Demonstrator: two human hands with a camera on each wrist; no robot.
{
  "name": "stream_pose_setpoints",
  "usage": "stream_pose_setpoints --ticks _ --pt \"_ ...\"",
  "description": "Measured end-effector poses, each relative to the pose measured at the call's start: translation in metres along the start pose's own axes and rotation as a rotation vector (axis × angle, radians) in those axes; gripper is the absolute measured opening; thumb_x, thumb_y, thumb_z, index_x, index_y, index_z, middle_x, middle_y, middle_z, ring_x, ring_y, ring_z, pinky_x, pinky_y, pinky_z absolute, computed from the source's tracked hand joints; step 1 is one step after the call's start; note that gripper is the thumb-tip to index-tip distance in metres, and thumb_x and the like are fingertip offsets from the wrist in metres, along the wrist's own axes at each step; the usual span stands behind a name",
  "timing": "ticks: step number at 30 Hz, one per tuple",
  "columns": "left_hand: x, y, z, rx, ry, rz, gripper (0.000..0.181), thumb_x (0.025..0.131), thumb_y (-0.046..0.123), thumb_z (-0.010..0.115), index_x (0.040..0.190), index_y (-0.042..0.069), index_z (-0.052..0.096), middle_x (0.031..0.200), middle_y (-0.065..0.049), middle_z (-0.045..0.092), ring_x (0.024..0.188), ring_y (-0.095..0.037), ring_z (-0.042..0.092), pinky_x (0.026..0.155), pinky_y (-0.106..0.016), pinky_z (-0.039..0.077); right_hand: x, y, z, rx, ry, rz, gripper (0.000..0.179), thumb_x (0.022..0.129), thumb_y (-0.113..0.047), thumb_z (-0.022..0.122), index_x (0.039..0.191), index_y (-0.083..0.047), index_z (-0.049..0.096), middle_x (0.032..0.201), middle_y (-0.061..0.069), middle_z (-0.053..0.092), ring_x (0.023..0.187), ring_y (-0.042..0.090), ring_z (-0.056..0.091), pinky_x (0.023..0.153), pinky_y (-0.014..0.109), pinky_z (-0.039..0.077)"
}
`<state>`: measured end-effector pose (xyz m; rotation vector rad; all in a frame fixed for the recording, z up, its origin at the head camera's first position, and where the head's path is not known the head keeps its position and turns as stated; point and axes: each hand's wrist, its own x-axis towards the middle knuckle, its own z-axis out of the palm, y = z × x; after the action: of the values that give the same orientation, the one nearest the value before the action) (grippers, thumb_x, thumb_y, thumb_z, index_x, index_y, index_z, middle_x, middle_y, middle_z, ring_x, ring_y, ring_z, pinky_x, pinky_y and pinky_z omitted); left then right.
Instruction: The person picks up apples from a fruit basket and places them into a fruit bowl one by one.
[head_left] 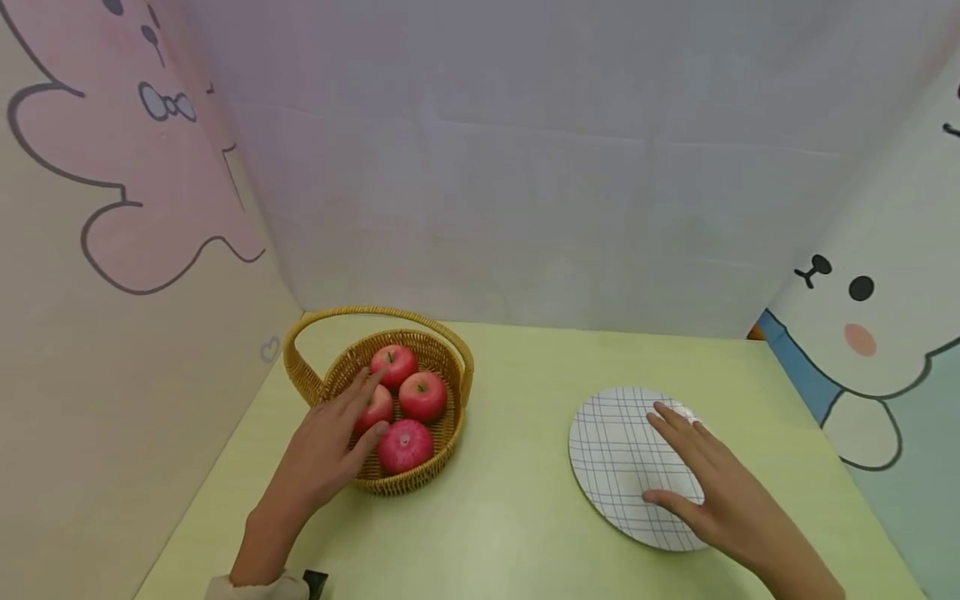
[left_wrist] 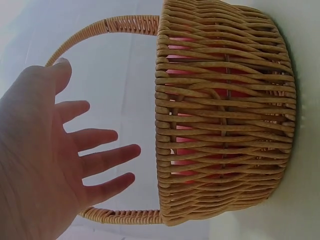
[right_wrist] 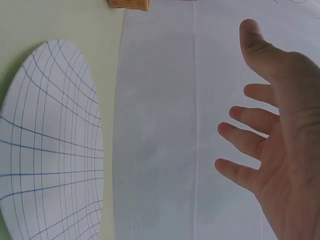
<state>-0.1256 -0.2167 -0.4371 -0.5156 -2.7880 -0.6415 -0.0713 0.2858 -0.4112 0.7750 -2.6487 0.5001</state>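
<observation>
A woven wicker basket with a tall handle holds three red apples and a round magenta fruit with pale streaks. Over the basket's near left side hovers my left hand, fingers extended and spread; it partly covers one apple. The left wrist view shows that hand above the basket's rim, apart from the wicker side, holding nothing. On the right, my right hand is held above a round white plate with a blue grid pattern. Its fingers are spread and grip nothing.
Basket and plate stand apart on a pale yellow-green table. A whitish sheet rises behind it, with cartoon-printed panels on the left and right. A small dark object shows beside the left sleeve.
</observation>
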Motion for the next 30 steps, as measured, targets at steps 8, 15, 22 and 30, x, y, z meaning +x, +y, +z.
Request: stream_pose_setpoints --ticks 8,15,22,30 --pt "-0.002 0.000 0.000 -0.095 0.065 -0.053 0.066 0.107 0.035 0.060 0.165 0.022 0.032 0.161 -0.013 0.050 0.143 -0.042 0.051 0.113 -0.064 0.041 0.013 -0.006 0.003 0.065 0.080 -0.100 0.096 0.076 -0.032 0.092 0.156 -0.006 0.046 0.156 0.013 0.055 0.153 -0.007 0.029 0.126 0.014 0.015" --pt "-0.012 -0.001 0.001 -0.194 0.088 -0.176 0.060 0.108 0.031 0.058 0.163 0.024 0.036 0.157 -0.015 0.052 0.144 -0.042 0.049 0.111 -0.068 0.039 0.018 -0.016 0.013 0.113 0.074 -0.110 0.095 0.074 -0.028 0.093 0.155 -0.007 0.049 0.149 0.009 0.061 0.133 0.023 0.056 0.123 0.011 0.020" --pt "-0.023 -0.002 0.002 -0.196 0.219 -0.209 0.053 0.104 0.015 0.064 0.155 0.015 0.050 0.142 -0.016 0.063 0.133 -0.038 0.057 0.105 -0.064 0.045 0.019 -0.026 0.027 0.146 0.075 -0.119 0.085 0.082 -0.036 0.088 0.154 -0.010 0.050 0.142 0.008 0.066 0.127 0.023 0.060 0.118 0.008 0.023" --pt "-0.030 -0.005 0.004 -0.133 0.358 -0.234 0.048 0.098 0.003 0.067 0.145 0.011 0.059 0.138 -0.014 0.065 0.119 -0.032 0.058 0.088 -0.024 0.042 0.027 -0.038 0.039 0.200 0.036 -0.127 0.082 0.084 -0.037 0.087 0.153 -0.011 0.051 0.149 0.005 0.062 0.135 0.024 0.058 0.120 0.011 0.024"
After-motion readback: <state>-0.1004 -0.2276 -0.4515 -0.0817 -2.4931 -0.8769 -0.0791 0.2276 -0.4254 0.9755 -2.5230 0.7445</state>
